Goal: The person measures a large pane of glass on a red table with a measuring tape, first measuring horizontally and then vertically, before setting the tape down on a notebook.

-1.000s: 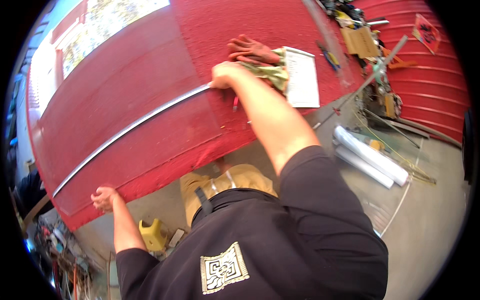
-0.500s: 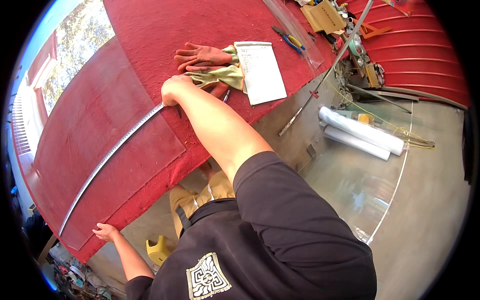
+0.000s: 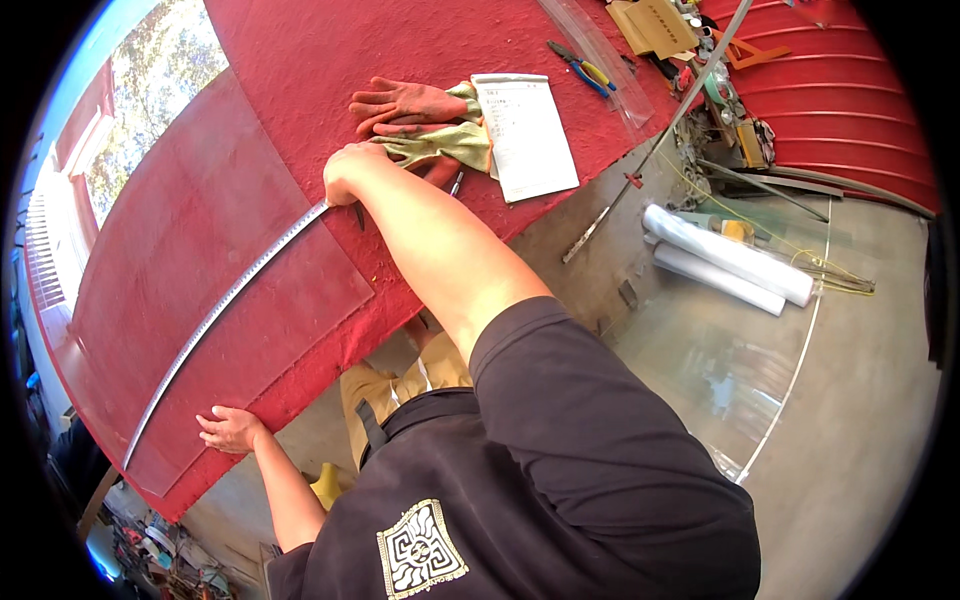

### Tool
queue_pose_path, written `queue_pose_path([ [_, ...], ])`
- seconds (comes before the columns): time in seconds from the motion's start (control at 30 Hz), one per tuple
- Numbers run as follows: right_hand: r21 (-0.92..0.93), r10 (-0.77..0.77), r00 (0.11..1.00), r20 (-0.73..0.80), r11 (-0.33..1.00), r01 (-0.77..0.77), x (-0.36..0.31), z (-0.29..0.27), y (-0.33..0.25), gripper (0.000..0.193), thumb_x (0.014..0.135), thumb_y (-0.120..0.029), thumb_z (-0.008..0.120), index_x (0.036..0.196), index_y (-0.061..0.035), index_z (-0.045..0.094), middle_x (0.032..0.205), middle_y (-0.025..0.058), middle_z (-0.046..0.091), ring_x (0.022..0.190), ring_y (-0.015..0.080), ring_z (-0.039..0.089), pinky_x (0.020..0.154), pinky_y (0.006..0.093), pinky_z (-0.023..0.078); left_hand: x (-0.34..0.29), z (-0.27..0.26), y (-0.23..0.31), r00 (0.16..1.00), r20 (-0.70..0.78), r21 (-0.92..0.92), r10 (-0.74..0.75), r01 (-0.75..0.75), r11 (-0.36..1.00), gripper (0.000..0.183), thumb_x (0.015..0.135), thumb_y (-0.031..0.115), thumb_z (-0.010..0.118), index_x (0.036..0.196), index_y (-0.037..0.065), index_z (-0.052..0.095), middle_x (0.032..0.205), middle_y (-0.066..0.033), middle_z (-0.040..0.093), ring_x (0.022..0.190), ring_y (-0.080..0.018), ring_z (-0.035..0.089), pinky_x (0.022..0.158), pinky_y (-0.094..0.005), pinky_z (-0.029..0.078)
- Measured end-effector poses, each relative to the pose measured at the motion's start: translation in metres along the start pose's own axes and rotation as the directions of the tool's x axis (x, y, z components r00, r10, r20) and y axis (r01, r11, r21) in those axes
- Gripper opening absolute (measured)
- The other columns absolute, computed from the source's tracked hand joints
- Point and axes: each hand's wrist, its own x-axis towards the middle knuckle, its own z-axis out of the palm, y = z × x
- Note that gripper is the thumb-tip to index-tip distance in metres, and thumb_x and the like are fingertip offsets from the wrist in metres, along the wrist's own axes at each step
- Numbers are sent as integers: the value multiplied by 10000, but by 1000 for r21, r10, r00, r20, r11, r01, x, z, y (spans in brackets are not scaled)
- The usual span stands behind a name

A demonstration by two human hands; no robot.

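Observation:
A clear flat sheet (image 3: 180, 230) lies on the red cloth-covered table (image 3: 330, 60). Across it runs a long silver steel ruler (image 3: 222, 307), which looks curved in this view. My right hand (image 3: 347, 172) is closed around the ruler's right end, its fingers mostly hidden. A small dark pointed thing (image 3: 360, 217) pokes out just below that hand. My left hand (image 3: 230, 428) is open, fingers apart, over the sheet's near edge and apart from the ruler. Beyond my right hand lie red-and-green work gloves (image 3: 430, 105), beside a written notepad (image 3: 525, 135).
A pen (image 3: 457, 184) lies by the gloves. Pliers (image 3: 582, 70) and a clear plastic strip (image 3: 605, 60) are at the far right of the table. A long metal bar (image 3: 665, 130) slants past its edge. White rolls (image 3: 728, 255) and a transparent sheet (image 3: 700, 370) lie on the floor.
My left hand has moved right and away from me along the sheet's near edge, its fingers spreading. My right hand stays at the ruler's end. The view has shifted slightly.

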Motion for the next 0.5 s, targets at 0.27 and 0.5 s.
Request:
queue_pose_path([
  [0.27,-30,-28,1000,3,999,28,3,0,-1,465,826,-187,681,1283,-133,742,1366,92,691,1309,240,630,1023,394,521,-1,-4,7,999,-26,1,-27,27,1000,540,1015,439,536,1468,146,557,1511,-286,490,1400,-444,469,1186,-535,352],
  [0.5,-35,-39,999,-24,999,39,7,2,0,451,835,-198,650,1270,-135,749,1374,116,682,1310,267,631,1049,411,527,0,-8,14,998,0,-6,-62,62,998,518,999,412,554,1450,158,576,1517,-262,500,1401,-433,480,1187,-525,360],
])
